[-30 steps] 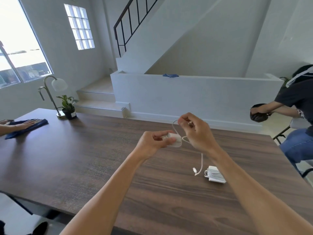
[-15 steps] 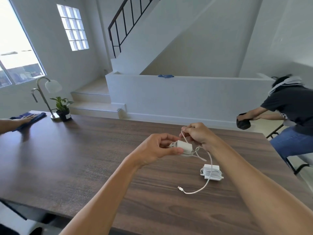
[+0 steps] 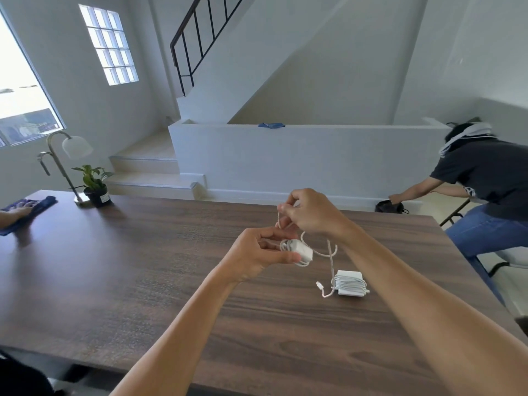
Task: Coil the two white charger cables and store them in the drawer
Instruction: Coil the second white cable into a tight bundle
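Note:
My left hand point(image 3: 258, 254) holds a small white charger block point(image 3: 302, 252) above the table, with a few turns of its white cable wound round it. My right hand point(image 3: 310, 214) is raised just behind it and pinches that cable, which loops down to a loose end with a plug point(image 3: 320, 286) on the table. A second white charger point(image 3: 350, 282), its cable wrapped neatly round it, lies on the dark wooden table point(image 3: 143, 267) to the right of my hands. No drawer is in view.
A desk lamp point(image 3: 73, 150) and a small potted plant point(image 3: 95, 184) stand at the table's far left corner. Another person's hand rests on a blue cloth point(image 3: 27, 208) at the left edge. A seated person point(image 3: 485, 181) leans down at the right.
My right hand has lifted the cable higher, and the loose plug end has been drawn in to lie close to the wrapped charger. The view has shifted slightly.

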